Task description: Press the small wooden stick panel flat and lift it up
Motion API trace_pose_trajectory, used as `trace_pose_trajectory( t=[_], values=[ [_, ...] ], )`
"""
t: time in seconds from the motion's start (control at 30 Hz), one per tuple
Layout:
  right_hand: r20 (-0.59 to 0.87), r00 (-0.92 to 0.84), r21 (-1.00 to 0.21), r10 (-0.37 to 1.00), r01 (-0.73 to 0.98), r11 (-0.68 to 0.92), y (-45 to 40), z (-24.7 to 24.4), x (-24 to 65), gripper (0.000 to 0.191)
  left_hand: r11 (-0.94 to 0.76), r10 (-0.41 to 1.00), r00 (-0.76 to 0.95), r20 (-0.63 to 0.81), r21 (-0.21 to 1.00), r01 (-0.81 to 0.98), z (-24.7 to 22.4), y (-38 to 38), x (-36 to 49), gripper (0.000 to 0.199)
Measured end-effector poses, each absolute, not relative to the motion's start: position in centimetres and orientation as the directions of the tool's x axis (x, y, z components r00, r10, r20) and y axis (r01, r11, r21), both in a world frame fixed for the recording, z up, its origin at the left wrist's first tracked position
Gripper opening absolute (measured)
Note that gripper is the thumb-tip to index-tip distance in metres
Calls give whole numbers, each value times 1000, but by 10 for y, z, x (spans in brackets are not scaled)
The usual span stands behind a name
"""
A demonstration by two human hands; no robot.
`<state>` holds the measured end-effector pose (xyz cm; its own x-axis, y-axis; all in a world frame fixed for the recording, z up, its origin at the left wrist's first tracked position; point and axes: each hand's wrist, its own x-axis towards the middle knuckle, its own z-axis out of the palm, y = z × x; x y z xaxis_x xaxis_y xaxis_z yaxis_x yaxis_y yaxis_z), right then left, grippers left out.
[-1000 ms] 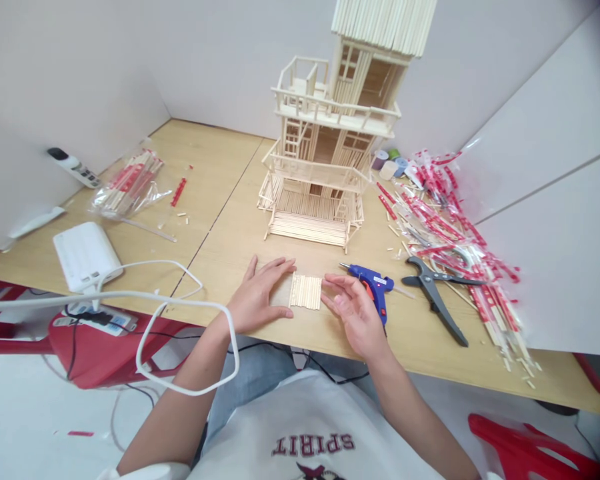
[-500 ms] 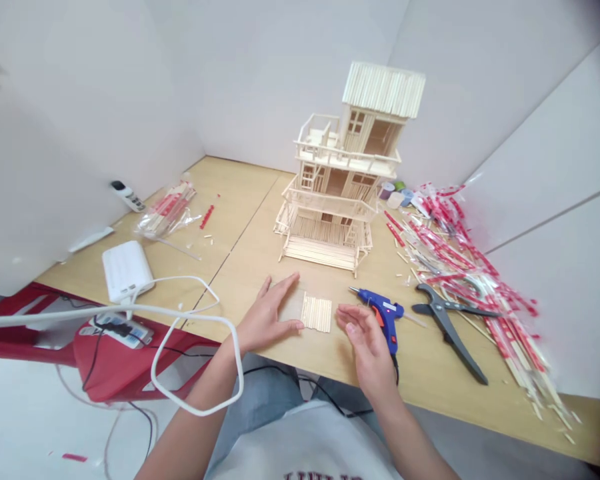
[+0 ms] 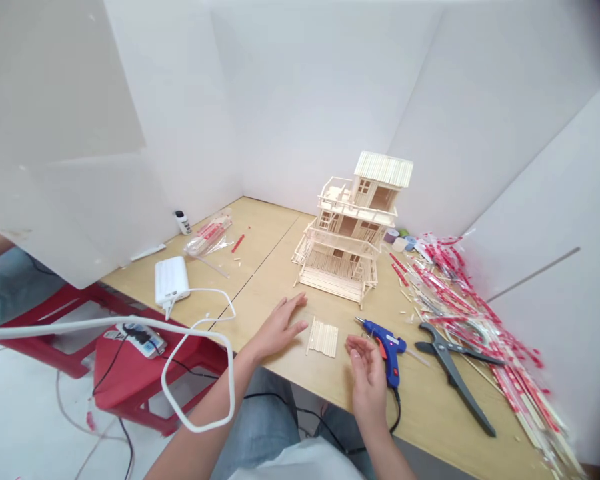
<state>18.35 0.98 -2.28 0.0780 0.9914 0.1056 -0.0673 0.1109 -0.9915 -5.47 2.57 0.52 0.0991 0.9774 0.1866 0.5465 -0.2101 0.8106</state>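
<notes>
A small panel of pale sticks (image 3: 326,339) lies flat on the table (image 3: 275,283) in front of me, between my two hands and near the table's front edge. Its sticks run side by side, with one longer stick (image 3: 311,335) along its left side. My left hand (image 3: 280,327) is palm down to the left of it, fingers stretched forward and thumb spread away from them; the thumb tip comes close to the longer stick, and I cannot tell whether it touches. My right hand (image 3: 369,379) is on the other side, just apart from the panel, its fingers loosely curved together and the palm turned inward.

Just beyond my right hand lies a blue glue gun (image 3: 391,347), nozzle pointing toward the back left. Further right are a dark cutter (image 3: 453,373) and a heap of sticks and red-and-clear wrappers (image 3: 460,280). Behind the panel stands a tiered stick house (image 3: 330,283) with balconies and a slatted roof (image 3: 384,169). To the left are a white power bank (image 3: 171,280), a bag of wrapped sticks (image 3: 211,233) and a black-capped bottle (image 3: 183,223). A white cable (image 3: 80,327) loops across my left forearm.
</notes>
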Motion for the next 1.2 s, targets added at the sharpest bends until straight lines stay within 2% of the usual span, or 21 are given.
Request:
trace_pose_trajectory(
  t=[0.3,0.77,0.93,1.2],
  values=[
    [116,63,-986,991,-111,122,13,-28,183,32,-216,973,36,229,840,497,-1,29,-53,55],
    [116,104,-979,988,-158,131,12,-33,178,28,-195,978,58,199,784,589,-1,30,-55,53],
    [74,92,-987,993,-134,86,11,-44,184,29,-230,972,135,191,682,694,-2,26,-57,58],
    [51,172,-998,984,-13,54,11,-49,192,27,-423,902,291,319,513,747,-15,26,-63,83]
  ],
)
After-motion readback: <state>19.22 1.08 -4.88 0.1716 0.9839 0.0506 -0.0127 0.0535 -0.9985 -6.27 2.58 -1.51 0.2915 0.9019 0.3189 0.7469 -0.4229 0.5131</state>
